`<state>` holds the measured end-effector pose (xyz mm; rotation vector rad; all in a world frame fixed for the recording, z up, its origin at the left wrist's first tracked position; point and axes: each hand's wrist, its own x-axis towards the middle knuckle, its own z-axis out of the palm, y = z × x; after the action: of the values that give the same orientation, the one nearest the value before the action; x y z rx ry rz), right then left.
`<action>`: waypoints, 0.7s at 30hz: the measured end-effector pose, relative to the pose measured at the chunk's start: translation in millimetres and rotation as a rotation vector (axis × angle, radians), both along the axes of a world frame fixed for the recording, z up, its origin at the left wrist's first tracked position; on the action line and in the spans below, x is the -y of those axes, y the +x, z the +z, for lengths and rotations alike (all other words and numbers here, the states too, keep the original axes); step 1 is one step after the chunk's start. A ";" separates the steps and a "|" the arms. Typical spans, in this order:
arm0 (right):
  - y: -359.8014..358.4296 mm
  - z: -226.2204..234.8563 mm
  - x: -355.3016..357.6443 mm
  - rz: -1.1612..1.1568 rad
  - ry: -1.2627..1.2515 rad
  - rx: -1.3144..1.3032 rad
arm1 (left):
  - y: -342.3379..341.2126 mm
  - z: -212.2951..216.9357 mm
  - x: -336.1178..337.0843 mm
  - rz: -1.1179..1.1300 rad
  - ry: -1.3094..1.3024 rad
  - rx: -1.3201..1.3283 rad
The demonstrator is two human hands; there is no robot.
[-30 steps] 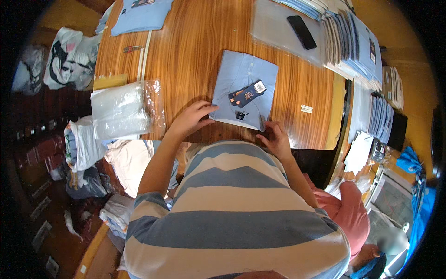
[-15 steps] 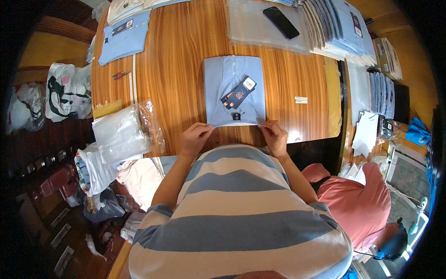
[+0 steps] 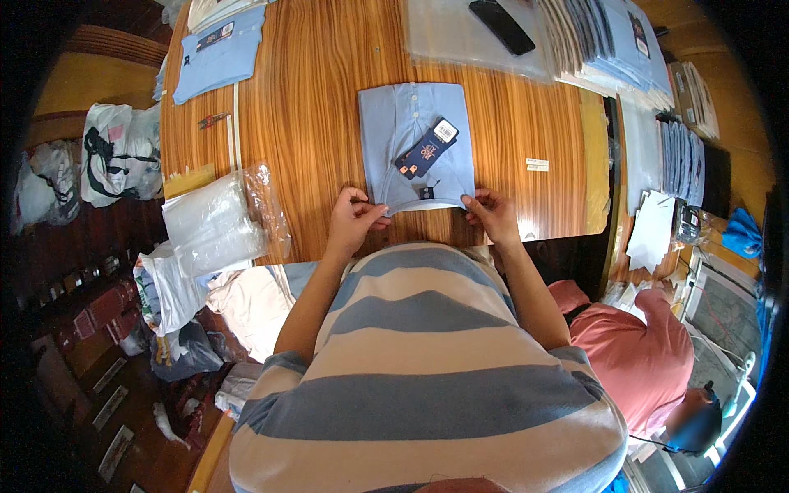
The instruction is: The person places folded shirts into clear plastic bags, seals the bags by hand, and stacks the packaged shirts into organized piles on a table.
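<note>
A light blue folded shirt (image 3: 386, 135) lies flat on the wood-grain table (image 3: 312, 107), its buttoned placket running toward the far edge. A dark hang tag (image 3: 427, 149) with a white sticker rests on it, and a small black label (image 3: 426, 193) shows close to the near edge. My left hand (image 3: 355, 220) pinches the shirt's near left corner between thumb and fingers. At the near right corner, my right hand (image 3: 491, 215) grips the fabric the same way. Between the two hands the near edge curves in a shallow arc.
Clear plastic bags (image 3: 215, 222) lie at the table's left edge, red-handled snips (image 3: 214, 120) beyond them. Another blue shirt (image 3: 218, 66) is at far left. A black phone (image 3: 501, 26) sits on plastic sleeves, beside stacked folded shirts (image 3: 608, 41). A person in pink (image 3: 633, 353) is at my right.
The shirt's near edge now curves more between my hands, which still hold its corners. The hang tag has shifted slightly up and right. The person in pink has moved an arm.
</note>
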<state>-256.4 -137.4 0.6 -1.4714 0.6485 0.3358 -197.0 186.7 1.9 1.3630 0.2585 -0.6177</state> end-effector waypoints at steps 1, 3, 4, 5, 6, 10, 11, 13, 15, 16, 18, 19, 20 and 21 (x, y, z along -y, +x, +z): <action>0.1 3.6 -3.2 -0.038 -0.049 0.037 | -1.8 3.0 1.1 -0.001 0.022 0.022; 0.1 11.3 -9.7 -0.114 -0.148 0.111 | -5.9 10.1 1.1 -0.059 0.098 0.109; -2.6 14.0 -9.9 -0.029 -0.206 0.234 | -8.4 15.2 0.0 -0.116 0.153 0.173; -7.4 16.9 -9.6 0.057 -0.263 0.357 | -10.7 17.4 -1.2 -0.172 0.206 0.237; -11.8 19.5 -8.5 0.145 -0.318 0.480 | -11.2 16.0 -3.5 -0.228 0.291 0.390; -13.1 -0.5 -0.3 0.199 -0.586 0.607 | -5.3 8.2 -7.1 -0.285 0.491 0.805; -13.2 -1.8 0.2 0.192 -0.615 0.637 | -3.8 5.9 -7.1 -0.258 0.512 0.858; -14.1 1.6 -2.3 0.178 -0.671 0.693 | -6.2 1.0 -2.9 -0.158 0.418 0.744; -14.9 10.0 -11.4 0.150 -0.682 0.611 | -12.3 -2.8 1.3 -0.086 0.377 0.669; -15.9 15.6 -15.4 0.134 -0.691 0.567 | -15.1 -2.1 6.4 -0.065 0.377 0.652; -13.4 20.2 -21.3 0.149 -0.713 0.581 | -16.9 -2.7 9.1 -0.059 0.397 0.690; -9.9 19.9 -22.1 0.154 -0.725 0.592 | -13.1 -3.4 10.0 -0.073 0.417 0.749; -10.1 14.3 -19.9 0.098 -0.590 0.548 | -9.9 -3.8 10.6 -0.087 0.437 0.807; -12.6 4.7 -15.7 0.042 -0.456 0.503 | -7.5 -3.7 9.8 -0.044 0.319 0.589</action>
<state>-269.0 -121.7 5.3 -1.9143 0.2920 -0.1677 -204.5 176.8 -1.8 1.7975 -0.1571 -0.1915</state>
